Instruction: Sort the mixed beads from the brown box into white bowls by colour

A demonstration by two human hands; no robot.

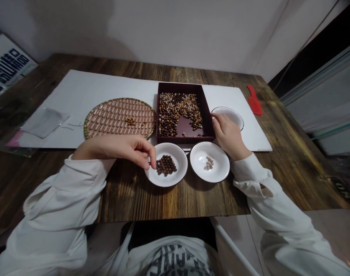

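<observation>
My left hand (131, 150) hangs over the left edge of a white bowl (179, 168), its fingertips pointing down and nearly together. A small dark bead seems to show between thumb and forefinger. Dark brown beads (166, 165) are heaped in that bowl. My right hand (228, 134) is closed on the right wall of a dark red box (208, 119), thumb and fingers at its rim. Mixed beads (177, 105) in brown, yellow and pale tones cover most of the box floor. A second white bowl (221, 172) in front holds several pale beads (208, 163).
Left of the box, a woven oval tray (106, 117) carries several yellow-brown beads (131, 121). Behind my right hand stands a third white bowl (235, 117), partly hidden. A white board (77, 84) lies beneath. A red comb-like tool (254, 100) and a clear plastic bag (44, 122) flank it.
</observation>
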